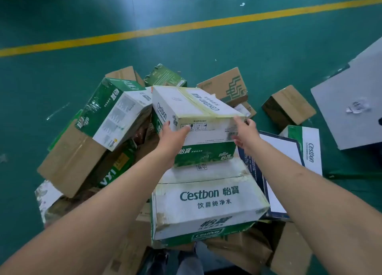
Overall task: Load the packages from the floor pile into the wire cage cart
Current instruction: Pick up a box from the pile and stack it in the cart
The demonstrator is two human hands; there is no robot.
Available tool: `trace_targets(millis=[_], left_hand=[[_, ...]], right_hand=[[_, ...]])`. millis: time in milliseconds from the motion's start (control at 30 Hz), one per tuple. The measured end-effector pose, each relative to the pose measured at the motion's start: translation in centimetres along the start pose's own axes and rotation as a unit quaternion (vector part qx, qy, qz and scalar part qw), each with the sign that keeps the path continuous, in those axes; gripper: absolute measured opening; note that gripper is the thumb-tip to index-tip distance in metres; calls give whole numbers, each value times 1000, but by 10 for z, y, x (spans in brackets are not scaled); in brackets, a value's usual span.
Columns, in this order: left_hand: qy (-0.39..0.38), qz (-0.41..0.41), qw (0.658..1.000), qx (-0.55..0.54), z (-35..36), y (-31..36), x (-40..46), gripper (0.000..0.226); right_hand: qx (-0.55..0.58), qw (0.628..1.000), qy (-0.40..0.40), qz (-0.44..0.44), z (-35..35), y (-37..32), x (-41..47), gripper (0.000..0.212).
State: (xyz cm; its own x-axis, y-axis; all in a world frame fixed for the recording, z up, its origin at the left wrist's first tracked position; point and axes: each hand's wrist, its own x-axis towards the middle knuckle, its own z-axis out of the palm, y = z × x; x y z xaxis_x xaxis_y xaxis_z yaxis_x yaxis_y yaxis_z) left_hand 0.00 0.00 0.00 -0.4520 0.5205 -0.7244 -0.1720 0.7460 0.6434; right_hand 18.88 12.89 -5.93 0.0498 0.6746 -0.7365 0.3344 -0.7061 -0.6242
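Observation:
A pile of cartons lies on the green floor. On top sits a white and green Cestbon box (196, 117), tilted, taped along its lid. My left hand (173, 135) lies against its near left corner with straight fingers. My right hand (246, 133) touches its near right corner, fingers spread along the edge. A second Cestbon box (206, 202) lies under it, closer to me. The wire cage cart is not in view.
A third Cestbon box (115, 113) leans on a brown carton (70, 161) at left. Brown cartons (227, 86) (289, 105) lie behind and to the right. A grey flat board (355, 96) and a white panel (281, 165) lie at right. A yellow line (186, 25) crosses the floor.

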Motion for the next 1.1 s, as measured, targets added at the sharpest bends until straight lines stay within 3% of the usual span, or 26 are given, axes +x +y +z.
trace_targets(millis=[133, 367, 567, 633, 900, 1100], left_hand=[[-15, -28, 999, -13, 7, 2, 10, 105], [28, -51, 995, -75, -14, 8, 0, 109], [9, -9, 999, -38, -25, 32, -56, 127], [0, 24, 1000, -16, -25, 39, -77, 123], [-75, 128, 983, 109, -7, 54, -172, 117], [-213, 192, 947, 148, 11, 41, -244, 118]], right_hand=[[2, 1000, -24, 8, 7, -6, 9, 72], [-1, 996, -35, -78, 17, -18, -28, 47], [32, 995, -11, -97, -10, -23, -91, 41], [53, 992, 3, -116, -27, -23, -117, 44], [77, 978, 125, -146, -108, 5, -238, 58], [41, 959, 249, -131, -160, 59, -360, 58]])
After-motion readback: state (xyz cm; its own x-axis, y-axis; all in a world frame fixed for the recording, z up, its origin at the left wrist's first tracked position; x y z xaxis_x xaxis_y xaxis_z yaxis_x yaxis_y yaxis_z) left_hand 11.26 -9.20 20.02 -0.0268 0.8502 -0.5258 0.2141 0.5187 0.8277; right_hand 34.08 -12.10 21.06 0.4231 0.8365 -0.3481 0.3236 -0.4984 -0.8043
